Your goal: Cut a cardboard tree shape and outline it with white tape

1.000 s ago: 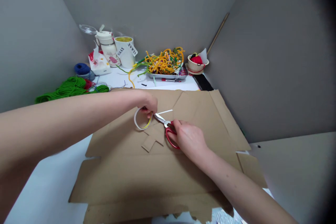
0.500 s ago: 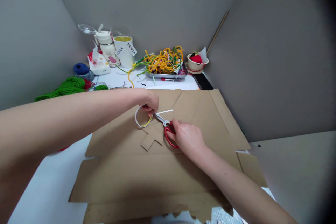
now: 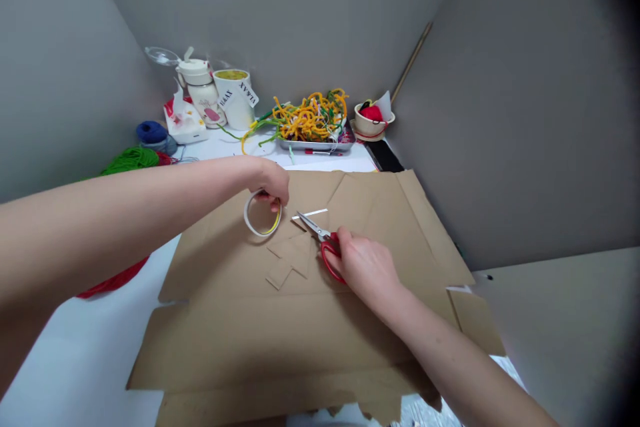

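Observation:
My left hand (image 3: 273, 183) is closed on a roll of white tape (image 3: 249, 219) with yellow inside, held above the cardboard sheet (image 3: 225, 340). In my right hand (image 3: 367, 265) are red-handled scissors (image 3: 323, 235), my fingers wrapped round the handles. The blades look almost closed and point up and left. A thin white tape strip (image 3: 317, 212) lies on the cardboard just beyond the blade tips, apart from the roll. Small cut cardboard pieces (image 3: 280, 275) rest left of the scissors.
Behind the cardboard stand a white bottle (image 3: 200, 97), a white cup (image 3: 235, 100), a metal tray (image 3: 305, 145) of orange and green yarn and a bowl (image 3: 369, 124) with red yarn. Green yarn (image 3: 131, 159) lies left. Grey walls (image 3: 300, 20) enclose the table.
My left hand with the tape roll has moved left and slightly up, away from the scissors. The scissors have drawn slightly right, and a strip stays on the cardboard.

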`<state>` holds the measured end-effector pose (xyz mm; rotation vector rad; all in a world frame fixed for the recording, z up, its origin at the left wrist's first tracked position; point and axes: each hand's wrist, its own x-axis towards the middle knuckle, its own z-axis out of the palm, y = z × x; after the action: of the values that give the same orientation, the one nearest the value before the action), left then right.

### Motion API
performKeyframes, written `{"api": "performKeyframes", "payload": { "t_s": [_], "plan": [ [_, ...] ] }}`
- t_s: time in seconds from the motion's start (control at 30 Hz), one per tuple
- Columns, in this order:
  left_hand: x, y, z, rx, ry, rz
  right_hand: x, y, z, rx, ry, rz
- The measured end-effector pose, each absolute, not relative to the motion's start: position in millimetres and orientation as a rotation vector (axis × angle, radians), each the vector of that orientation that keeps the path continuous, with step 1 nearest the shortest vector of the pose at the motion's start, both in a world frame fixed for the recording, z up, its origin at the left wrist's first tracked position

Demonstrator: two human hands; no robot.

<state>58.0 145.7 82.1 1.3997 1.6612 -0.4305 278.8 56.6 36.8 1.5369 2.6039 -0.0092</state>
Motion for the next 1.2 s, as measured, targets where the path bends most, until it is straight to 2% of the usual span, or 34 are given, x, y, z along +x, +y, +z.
{"api": "performKeyframes", "payload": {
  "t_s": [0.23,0.43,0.63,0.73,0.83,1.2],
  "plan": [
    [28.3,110.6,103.3,1.113,1.365,0.15,323.3,91.3,37.9,1.917,2.45,0.105],
    [42.7,46.5,71.9,0.846,0.985,0.406,362.0,139.3,12.9,2.113,2.25,0.151],
    [51.9,10.7,30.0,0.689,0.87,0.52,345.0,122.7,17.8,1.961,2.598,0.318],
    [50.2,5.1,17.5,0.665,0.864,0.541,301.7,97.7,28.1,1.534,3.063,0.033],
    [48.6,2.0,10.0,0.643,0.862,0.574,259.7,79.3,28.4,1.152,3.165,-0.235],
    [48.5,0.6,3.8,0.579,0.834,0.64,231.0,69.5,17.8,1.181,3.019,-0.111]
  ]
}}
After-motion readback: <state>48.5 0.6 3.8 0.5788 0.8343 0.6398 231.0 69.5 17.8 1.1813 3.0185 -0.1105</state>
